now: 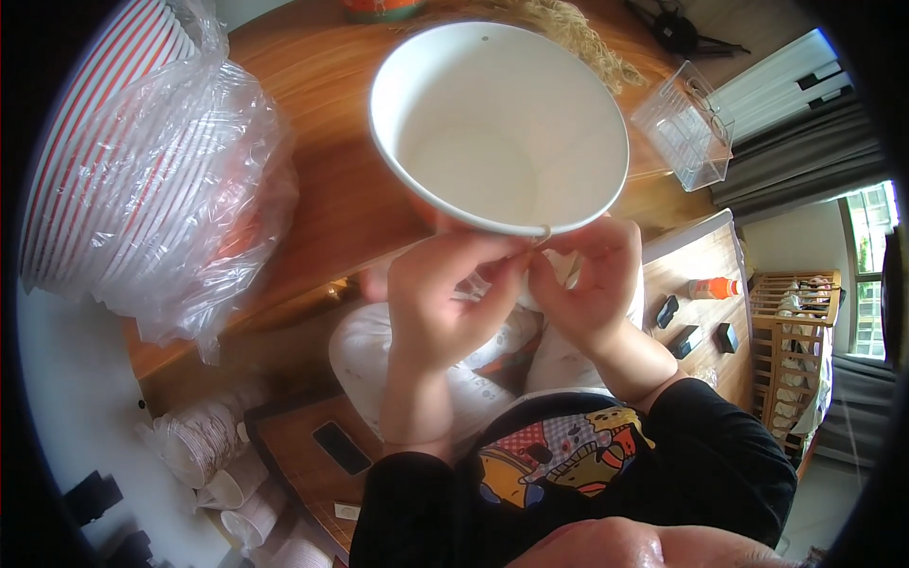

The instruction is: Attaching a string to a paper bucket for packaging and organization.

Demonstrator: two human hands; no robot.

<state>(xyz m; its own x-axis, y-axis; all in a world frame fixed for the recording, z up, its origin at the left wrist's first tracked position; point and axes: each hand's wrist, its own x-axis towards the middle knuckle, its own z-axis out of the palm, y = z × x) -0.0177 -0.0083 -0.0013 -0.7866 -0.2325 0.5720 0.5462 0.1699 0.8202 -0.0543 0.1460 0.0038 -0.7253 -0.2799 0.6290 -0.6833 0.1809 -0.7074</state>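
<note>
A large white paper bucket [502, 123] sits tipped toward me at the table's near edge, its open mouth facing up. A small hole shows in its wall near the far rim. A thin beige cord [543, 232] loops over the near rim. My left hand [440, 293] pinches this cord just below the rim, thumb and forefinger together. Close against it, my right hand [597, 279] pinches the cord too. The fingertips of both hands nearly meet, and they hide most of the cord. Nothing shows inside the bucket.
Stacked paper buckets in clear plastic wrap [161, 180] stand at the left. A bundle of beige cords [578, 38] lies behind the bucket. At the right are a clear acrylic box [696, 133] and an orange bottle [713, 288]. A phone [342, 447] rests on a lower surface.
</note>
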